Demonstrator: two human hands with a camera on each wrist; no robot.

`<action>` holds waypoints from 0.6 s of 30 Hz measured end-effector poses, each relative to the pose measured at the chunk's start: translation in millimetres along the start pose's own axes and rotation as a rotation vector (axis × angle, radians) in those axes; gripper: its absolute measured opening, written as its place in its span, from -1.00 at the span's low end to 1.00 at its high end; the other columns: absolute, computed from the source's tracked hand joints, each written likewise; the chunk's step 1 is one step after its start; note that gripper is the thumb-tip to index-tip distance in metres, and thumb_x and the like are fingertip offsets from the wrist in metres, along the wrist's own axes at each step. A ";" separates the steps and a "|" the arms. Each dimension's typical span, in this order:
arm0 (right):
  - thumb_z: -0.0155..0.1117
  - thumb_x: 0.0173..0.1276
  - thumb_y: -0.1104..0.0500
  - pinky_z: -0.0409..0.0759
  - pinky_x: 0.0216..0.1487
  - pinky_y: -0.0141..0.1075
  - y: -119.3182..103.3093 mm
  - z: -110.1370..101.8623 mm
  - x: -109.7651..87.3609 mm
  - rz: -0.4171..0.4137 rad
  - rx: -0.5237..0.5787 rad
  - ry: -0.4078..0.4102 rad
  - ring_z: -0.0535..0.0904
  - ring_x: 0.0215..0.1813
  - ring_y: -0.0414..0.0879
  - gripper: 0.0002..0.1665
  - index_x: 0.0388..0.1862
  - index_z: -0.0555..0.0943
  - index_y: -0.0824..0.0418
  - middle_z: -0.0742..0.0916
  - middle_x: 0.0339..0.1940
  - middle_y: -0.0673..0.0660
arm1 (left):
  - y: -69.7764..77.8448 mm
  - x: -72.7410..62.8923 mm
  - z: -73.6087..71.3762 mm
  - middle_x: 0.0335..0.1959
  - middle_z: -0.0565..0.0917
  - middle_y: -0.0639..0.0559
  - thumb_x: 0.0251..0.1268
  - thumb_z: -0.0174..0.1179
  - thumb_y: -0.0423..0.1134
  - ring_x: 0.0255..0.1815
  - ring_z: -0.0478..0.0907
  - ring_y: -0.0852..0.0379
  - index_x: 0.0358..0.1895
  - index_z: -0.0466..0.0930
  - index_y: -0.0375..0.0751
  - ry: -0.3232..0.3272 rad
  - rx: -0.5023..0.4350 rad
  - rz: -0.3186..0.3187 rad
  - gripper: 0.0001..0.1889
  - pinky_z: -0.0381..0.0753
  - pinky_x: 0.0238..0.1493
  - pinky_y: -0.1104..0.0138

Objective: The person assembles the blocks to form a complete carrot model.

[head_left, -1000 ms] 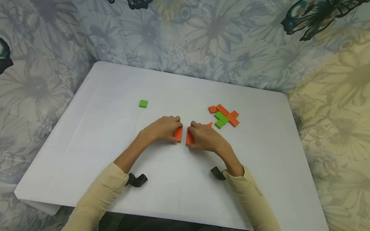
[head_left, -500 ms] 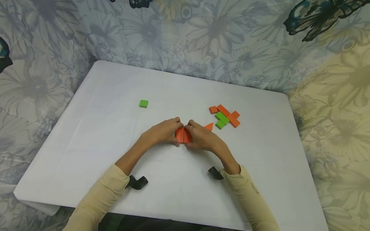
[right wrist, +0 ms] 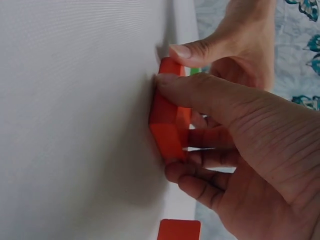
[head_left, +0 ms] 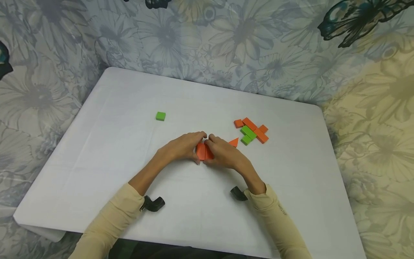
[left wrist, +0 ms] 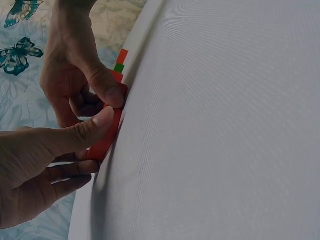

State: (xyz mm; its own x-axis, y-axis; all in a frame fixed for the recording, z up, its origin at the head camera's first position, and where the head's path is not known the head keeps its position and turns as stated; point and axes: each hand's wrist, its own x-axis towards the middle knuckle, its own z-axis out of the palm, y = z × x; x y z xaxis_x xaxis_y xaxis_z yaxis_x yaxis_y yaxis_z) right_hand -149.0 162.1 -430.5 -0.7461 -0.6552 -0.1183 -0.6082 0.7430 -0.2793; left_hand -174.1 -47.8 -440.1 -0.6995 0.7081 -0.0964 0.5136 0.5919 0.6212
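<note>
Near the middle of the white table, two orange blocks lie side by side with a thin seam between them. My left hand (head_left: pixel 181 146) grips the left orange block (head_left: pixel 201 152), thumb on the near side and fingers at the far side. The right orange block (head_left: pixel 208 154) is held the same way by my right hand (head_left: pixel 226 153), whose fingers cover much of it. Seen from the right wrist, that right block (right wrist: pixel 169 140) has a slanted outer end. Both thumbs meet close together along the near edge in the left wrist view.
An orange pointed piece (head_left: pixel 234 142) lies just beyond my right hand. Farther right sits a cluster of orange blocks (head_left: pixel 261 136) and green blocks (head_left: pixel 248 133). A single green block (head_left: pixel 160 116) lies at the back left. Patterned cloth (head_left: pixel 226 46) rises behind the table.
The gap between the two orange blocks has closed, as my right hand moved left with its block. My hands' far fingers have since drawn closer together.
</note>
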 end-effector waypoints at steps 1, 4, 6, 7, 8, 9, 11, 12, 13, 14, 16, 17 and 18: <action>0.59 0.27 0.03 0.47 -0.14 -0.34 0.0 -0.1 0.2 -0.005 -0.008 -0.001 0.46 -0.19 -0.10 -0.34 0.21 0.59 0.37 0.56 -0.11 0.14 | 0.3 -0.2 -0.1 0.17 0.64 -0.09 -0.03 0.68 -0.17 0.18 0.60 -0.01 0.42 0.36 -0.27 0.001 0.003 0.002 -0.08 0.63 0.30 0.16; 0.61 0.26 0.01 0.48 -0.14 -0.34 -0.7 -0.6 0.7 -0.014 -0.028 0.003 0.46 -0.19 -0.10 -0.31 0.20 0.58 0.37 0.56 -0.12 0.15 | 0.6 -0.4 -0.1 0.19 0.64 -0.09 -0.03 0.68 -0.16 0.18 0.60 -0.01 0.42 0.36 -0.28 0.002 0.005 0.001 -0.08 0.63 0.30 0.16; 0.61 0.25 0.00 0.48 -0.15 -0.35 -1.6 -0.8 0.6 -0.009 -0.028 0.005 0.47 -0.21 -0.10 -0.31 0.20 0.58 0.37 0.56 -0.12 0.16 | 0.5 -0.7 0.2 0.19 0.64 -0.09 -0.03 0.68 -0.16 0.18 0.60 0.00 0.42 0.36 -0.27 0.002 0.004 -0.004 -0.08 0.62 0.30 0.16; 0.61 0.25 0.00 0.49 -0.15 -0.35 -2.0 -0.8 0.5 -0.003 -0.023 0.005 0.47 -0.21 -0.10 -0.30 0.20 0.58 0.37 0.56 -0.11 0.16 | 0.3 -1.0 0.4 0.19 0.64 -0.09 -0.02 0.68 -0.16 0.19 0.59 0.00 0.42 0.36 -0.27 0.002 0.004 -0.006 -0.08 0.62 0.30 0.16; 0.61 0.25 0.00 0.49 -0.15 -0.36 -2.7 -1.0 0.4 0.003 -0.016 0.002 0.48 -0.22 -0.10 -0.30 0.21 0.58 0.38 0.56 -0.11 0.16 | 0.2 -1.2 0.6 0.20 0.64 -0.09 -0.02 0.68 -0.16 0.19 0.59 0.00 0.42 0.36 -0.27 0.001 0.003 -0.010 -0.08 0.62 0.31 0.16; 0.61 0.26 0.00 0.49 -0.15 -0.36 -3.3 -1.3 0.2 0.011 -0.006 -0.005 0.48 -0.21 -0.10 -0.28 0.23 0.57 0.38 0.56 -0.09 0.16 | 0.0 -1.4 0.7 0.20 0.63 -0.09 -0.02 0.68 -0.16 0.19 0.59 0.01 0.42 0.37 -0.27 0.000 0.001 -0.012 -0.08 0.62 0.31 0.16; 0.60 0.27 -0.03 0.50 -0.15 -0.36 -4.8 -3.1 -0.6 0.036 0.021 -0.024 0.49 -0.19 -0.10 -0.22 0.30 0.55 0.38 0.56 -0.06 0.16 | -0.3 -1.7 1.0 0.22 0.62 -0.08 -0.02 0.67 -0.14 0.21 0.58 0.01 0.42 0.36 -0.25 -0.005 0.009 -0.012 -0.08 0.62 0.32 0.16; 0.60 0.27 -0.04 0.51 -0.14 -0.36 -5.4 -4.6 -1.4 0.051 0.039 -0.034 0.50 -0.17 -0.10 -0.18 0.35 0.53 0.38 0.56 -0.04 0.17 | -0.4 -1.8 1.0 0.23 0.61 -0.07 -0.02 0.67 -0.13 0.22 0.58 0.00 0.42 0.36 -0.24 -0.007 0.019 -0.011 -0.08 0.61 0.33 0.16; 0.59 0.28 -0.05 0.53 -0.14 -0.35 -5.8 -6.6 -2.7 0.070 0.060 -0.044 0.51 -0.16 -0.09 -0.15 0.40 0.50 0.36 0.56 -0.01 0.17 | -0.5 -1.8 1.0 0.24 0.61 -0.07 -0.02 0.67 -0.11 0.24 0.58 0.00 0.43 0.35 -0.23 -0.009 0.031 -0.010 -0.07 0.61 0.34 0.15; 0.59 0.28 -0.06 0.55 -0.14 -0.34 -6.0 -9.4 -4.2 0.090 0.081 -0.051 0.52 -0.14 -0.08 -0.11 0.44 0.48 0.35 0.56 0.02 0.17 | -0.5 -1.7 1.0 0.25 0.60 -0.06 -0.02 0.67 -0.09 0.25 0.57 -0.01 0.44 0.35 -0.22 -0.009 0.048 -0.007 -0.05 0.61 0.35 0.14; 0.57 0.30 -0.08 0.62 -0.10 -0.30 -4.4 -16.1 -9.0 0.124 0.114 -0.044 0.55 -0.12 -0.06 -0.08 0.50 0.45 0.31 0.58 0.08 0.19 | -0.6 -1.9 0.5 0.29 0.57 -0.07 -0.04 0.67 -0.02 0.28 0.56 -0.04 0.48 0.33 -0.22 -0.002 0.097 0.004 0.00 0.60 0.38 0.12; 0.56 0.31 -0.08 0.66 -0.09 -0.27 -2.4 -20.1 -12.2 0.140 0.121 -0.034 0.57 -0.11 -0.05 -0.09 0.51 0.44 0.30 0.59 0.11 0.21 | -0.7 -2.1 0.1 0.31 0.57 -0.08 -0.06 0.68 0.01 0.28 0.56 -0.06 0.49 0.33 -0.22 0.004 0.124 0.013 0.02 0.60 0.38 0.11; 0.54 0.34 -0.07 0.68 -0.07 -0.24 0.7 -24.4 -15.8 0.156 0.132 -0.018 0.59 -0.11 -0.03 -0.11 0.51 0.44 0.29 0.59 0.13 0.23 | -0.6 -2.6 -0.6 0.31 0.56 -0.08 -0.07 0.68 0.03 0.28 0.55 -0.07 0.50 0.33 -0.22 0.011 0.144 0.022 0.04 0.59 0.38 0.09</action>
State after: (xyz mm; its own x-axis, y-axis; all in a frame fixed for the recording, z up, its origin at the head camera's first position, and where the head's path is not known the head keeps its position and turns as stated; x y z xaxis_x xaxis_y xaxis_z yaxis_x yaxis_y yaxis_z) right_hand -144.3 176.3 -405.6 -0.8226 -0.5371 -0.1865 -0.4443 0.8119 -0.3787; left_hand -173.0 -50.2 -439.8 -0.6922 0.7178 -0.0748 0.5943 0.6258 0.5052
